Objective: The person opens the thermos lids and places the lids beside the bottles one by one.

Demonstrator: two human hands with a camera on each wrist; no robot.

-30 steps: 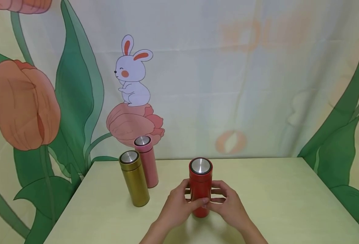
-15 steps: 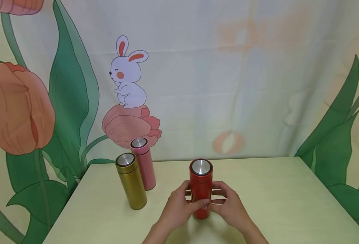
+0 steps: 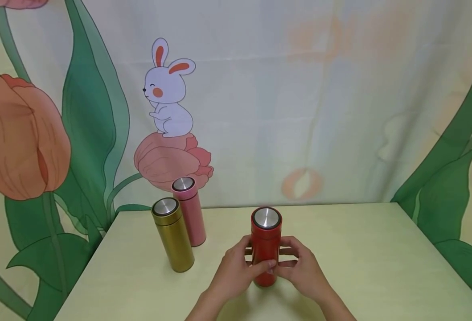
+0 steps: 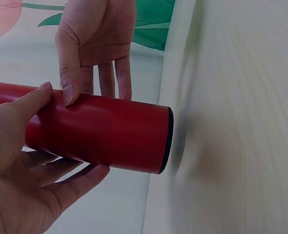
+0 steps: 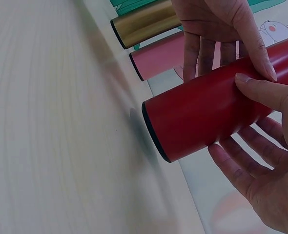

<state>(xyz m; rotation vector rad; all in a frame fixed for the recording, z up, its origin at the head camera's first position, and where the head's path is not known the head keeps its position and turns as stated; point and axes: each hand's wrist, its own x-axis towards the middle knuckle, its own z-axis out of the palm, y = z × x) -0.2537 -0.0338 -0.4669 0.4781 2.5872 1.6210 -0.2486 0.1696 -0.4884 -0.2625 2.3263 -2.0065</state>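
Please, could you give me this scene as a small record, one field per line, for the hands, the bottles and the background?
held: red bottle, upright
left hand: grips its left side
right hand: grips its right side
standing on table: gold bottle, pink bottle
layout: pink behind gold, both left of red
red base against table: touching or slightly apart, cannot tell
background: printed cloth with white rabbit and orange tulip

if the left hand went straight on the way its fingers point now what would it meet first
The red bottle, which the left hand grips. Past it, the way looks free as far as the backdrop, though depth is unclear.
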